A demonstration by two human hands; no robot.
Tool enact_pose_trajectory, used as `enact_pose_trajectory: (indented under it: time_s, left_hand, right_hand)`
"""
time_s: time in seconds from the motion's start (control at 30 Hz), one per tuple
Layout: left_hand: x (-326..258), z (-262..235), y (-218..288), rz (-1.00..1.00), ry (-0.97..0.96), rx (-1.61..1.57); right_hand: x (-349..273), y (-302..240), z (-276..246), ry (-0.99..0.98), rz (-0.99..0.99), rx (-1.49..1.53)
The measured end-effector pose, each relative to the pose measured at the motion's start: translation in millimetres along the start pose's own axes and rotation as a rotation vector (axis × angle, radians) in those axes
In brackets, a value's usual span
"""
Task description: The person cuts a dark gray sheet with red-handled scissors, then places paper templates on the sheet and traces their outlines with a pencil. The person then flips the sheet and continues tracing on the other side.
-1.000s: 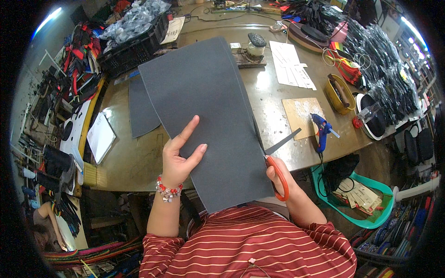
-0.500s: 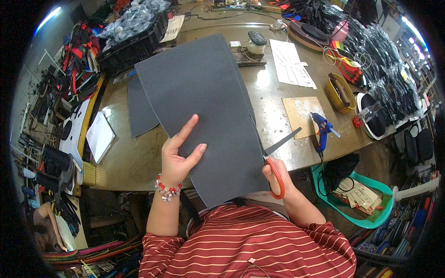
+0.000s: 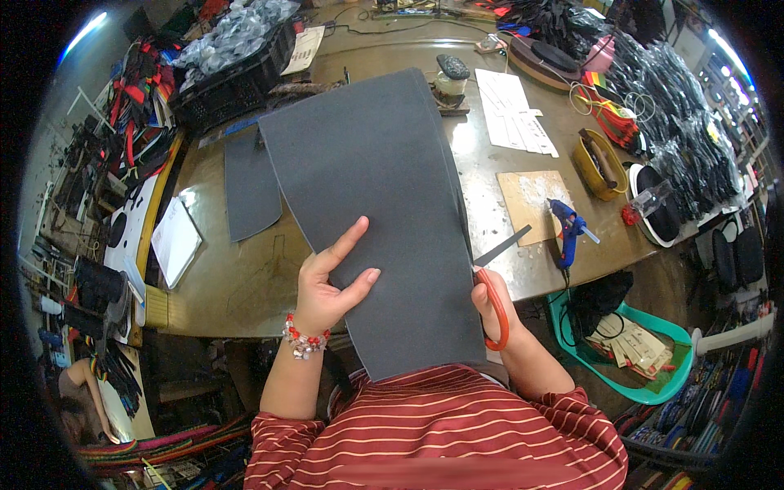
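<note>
Head view shows your left hand [image 3: 320, 287] pinching a large, dark-grey, flexible flat sheet [image 3: 376, 180] at its left edge, thumb and forefinger spread apart across the face and the other fingers hidden behind. You have that sheet raised in front of you, over the near edge of the glossy brown tabletop [image 3: 253, 282], its lower end at your striped maroon shirt [image 3: 441, 420]. Your right hand [image 3: 504, 300] is wrapped around orange-handled scissors [image 3: 496, 327] at the sheet's right edge; the blades are mostly hidden, so their opening cannot be told. Just beside them is a narrow dark strip [image 3: 504, 246]. To your right, a blue glue gun [image 3: 563, 229] lies at the edge of a tan board [image 3: 518, 192]; to your left lies a smaller dark-grey sheet [image 3: 249, 192].
</note>
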State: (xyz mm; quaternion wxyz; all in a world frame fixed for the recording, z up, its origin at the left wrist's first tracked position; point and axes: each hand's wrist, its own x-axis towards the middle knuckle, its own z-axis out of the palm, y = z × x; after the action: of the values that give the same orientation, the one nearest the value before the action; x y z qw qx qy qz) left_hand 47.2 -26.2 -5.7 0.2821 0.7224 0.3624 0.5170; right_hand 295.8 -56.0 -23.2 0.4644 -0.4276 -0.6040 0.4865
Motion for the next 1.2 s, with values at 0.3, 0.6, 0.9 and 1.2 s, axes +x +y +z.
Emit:
enact_pose_trajectory:
  time_s: [0.3,0.6,0.9,1.2]
  left_hand:
    - [2,1,-1,-0.016,0.027,-0.034]
    - [-4,8,-3,-0.088,-0.076,-0.141]
    - [-7,6,-6,-0.036,-0.058,-0.137]
    - [-9,4,-5,-0.023,-0.088,-0.137]
  right_hand:
    - [-1,3,5,0.044,0.029,-0.001]
    - [16,-2,-7,0.019,-0.074,-0.056]
    - [13,-6,3,0.084,-0.084,-0.003]
    - [17,-7,-1,0.065,-0.073,-0.046]
